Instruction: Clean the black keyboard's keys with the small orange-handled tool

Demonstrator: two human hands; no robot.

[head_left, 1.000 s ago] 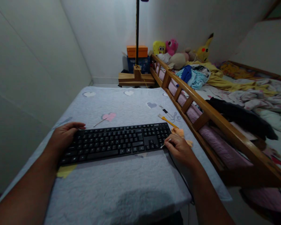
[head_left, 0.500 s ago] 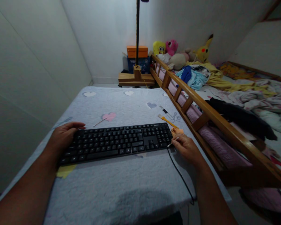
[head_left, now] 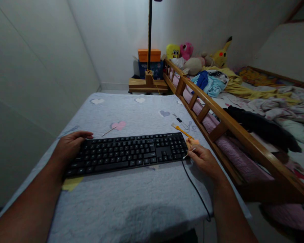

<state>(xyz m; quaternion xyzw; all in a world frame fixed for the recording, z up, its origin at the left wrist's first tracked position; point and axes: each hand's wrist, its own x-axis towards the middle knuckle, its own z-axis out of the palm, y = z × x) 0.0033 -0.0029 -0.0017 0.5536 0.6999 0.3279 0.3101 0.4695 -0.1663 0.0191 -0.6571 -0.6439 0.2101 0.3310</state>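
A black keyboard [head_left: 128, 152] lies across a table covered with a pale blue cloth [head_left: 131, 195]. My left hand [head_left: 69, 146] rests on the keyboard's left end, fingers curled over its top edge. My right hand [head_left: 205, 160] sits just off the keyboard's right end and pinches a thin white swab stick [head_left: 188, 154] whose tip points at the keyboard's right edge. An orange cloth [head_left: 192, 142] lies under my right fingers. The keyboard's black cable [head_left: 196, 190] runs from its right end to the table's front edge.
A yellow-handled brush [head_left: 180, 129], a small black tool [head_left: 178, 118] and another swab [head_left: 108, 131] lie on the cloth behind the keyboard. A wooden bed rail [head_left: 218, 116] borders the table's right side. A wall stands close on the left. Boxes [head_left: 148, 55] and a pole stand at the back.
My right hand has moved right, off the keyboard's numeric pad to beside its right end, still holding the swab. My left hand has stayed put.
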